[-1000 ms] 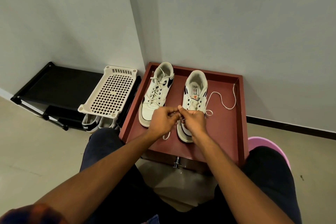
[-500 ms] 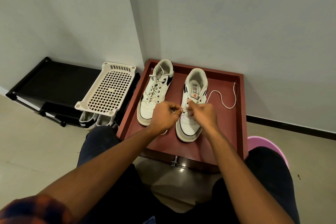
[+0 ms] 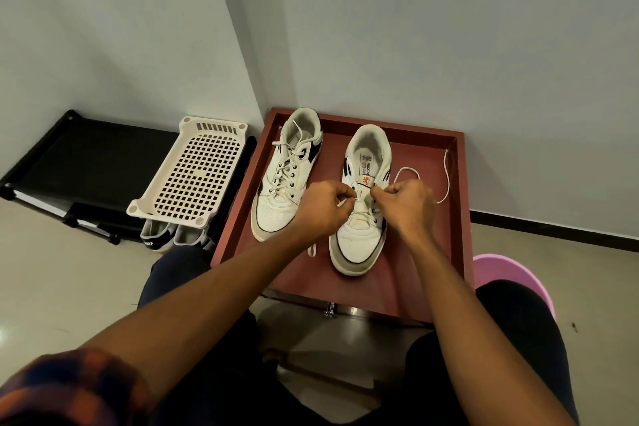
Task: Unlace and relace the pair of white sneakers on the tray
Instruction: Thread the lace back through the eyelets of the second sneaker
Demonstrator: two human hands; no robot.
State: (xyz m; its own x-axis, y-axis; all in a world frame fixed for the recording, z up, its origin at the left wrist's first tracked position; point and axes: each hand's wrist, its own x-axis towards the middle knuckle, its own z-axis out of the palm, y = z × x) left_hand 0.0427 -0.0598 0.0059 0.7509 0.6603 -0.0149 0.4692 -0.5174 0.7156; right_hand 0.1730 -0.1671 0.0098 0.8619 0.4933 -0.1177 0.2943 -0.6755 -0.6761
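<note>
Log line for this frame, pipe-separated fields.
left hand: pinches white shoelace | right hand: pinches same lace | right white sneaker: partly laced | left white sneaker: laced | dark red tray: holds both

A red-brown tray (image 3: 333, 156) with a raised rim sits in the corner of the walls. On it lie the left sneaker (image 3: 276, 211), laced, and the right sneaker (image 3: 359, 249), side by side, toes toward the person. A white lace (image 3: 448, 176) trails from the right sneaker to the tray's right wall.

insole label (image 3: 367, 162), heel lettering (image 3: 149, 244), both illegible
</note>
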